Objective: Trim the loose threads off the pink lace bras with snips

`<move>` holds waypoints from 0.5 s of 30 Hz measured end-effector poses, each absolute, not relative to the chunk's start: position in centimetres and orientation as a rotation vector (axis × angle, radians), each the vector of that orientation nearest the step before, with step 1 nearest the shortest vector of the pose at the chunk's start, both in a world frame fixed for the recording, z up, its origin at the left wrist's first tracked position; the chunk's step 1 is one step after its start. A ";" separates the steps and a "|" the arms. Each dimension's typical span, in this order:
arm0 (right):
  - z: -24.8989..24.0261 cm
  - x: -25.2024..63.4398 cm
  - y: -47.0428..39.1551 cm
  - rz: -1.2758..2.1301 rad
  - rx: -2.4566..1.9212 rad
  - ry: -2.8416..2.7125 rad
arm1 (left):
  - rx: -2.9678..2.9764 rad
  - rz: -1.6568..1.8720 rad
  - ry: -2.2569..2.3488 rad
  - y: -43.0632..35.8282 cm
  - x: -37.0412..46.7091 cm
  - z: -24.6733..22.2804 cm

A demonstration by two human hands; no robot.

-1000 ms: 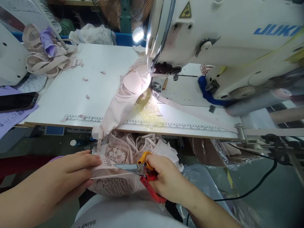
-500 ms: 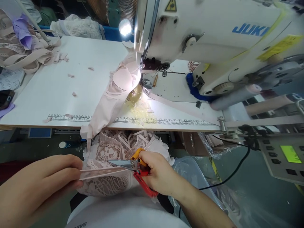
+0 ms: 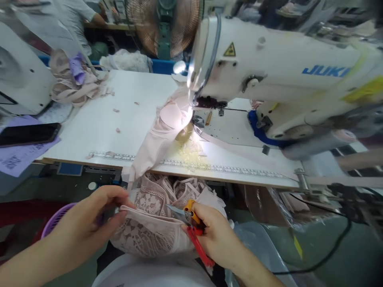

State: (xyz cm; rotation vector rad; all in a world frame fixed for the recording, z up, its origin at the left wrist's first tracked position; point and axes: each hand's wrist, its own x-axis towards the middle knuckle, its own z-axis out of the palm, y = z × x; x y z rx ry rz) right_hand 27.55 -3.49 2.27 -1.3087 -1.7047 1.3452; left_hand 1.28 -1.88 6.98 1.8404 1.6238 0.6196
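Observation:
My left hand [image 3: 98, 215] pinches the edge of a beige lace garment [image 3: 149, 235] that lies over my lap. Scissors with orange and red handles [image 3: 196, 227] are in my right hand [image 3: 217, 235], their blades pointing left above the lace. My right fingertips also touch the garment's edge. More lace pieces [image 3: 149, 197] are bunched below the table edge. A pale pink bra [image 3: 172, 115] lies under the sewing machine's needle area, its band hanging over the table's front edge.
The white sewing machine [image 3: 269, 63] stands at the right of the white table [image 3: 89, 119]. A phone [image 3: 30, 134] rests on purple paper at the left. A fan [image 3: 164, 28] and a person's arm [image 3: 97, 19] are behind. A clear plastic bin [image 3: 260, 247] is low right.
The view has shifted left and up. My left hand has moved closer to the lace and now pinches its edge, where before it held narrow strips stretched out to the left.

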 end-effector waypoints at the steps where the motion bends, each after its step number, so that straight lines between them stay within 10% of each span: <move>1: 2.2 27.5 -3.5 1.350 -1.310 -1.699 | 1.842 0.637 1.533 -1.9 1.4 6.9; 15: -0.2 29.0 -5.4 1.258 -1.524 -1.605 | 1.857 1.048 1.285 -2.1 4.7 4.6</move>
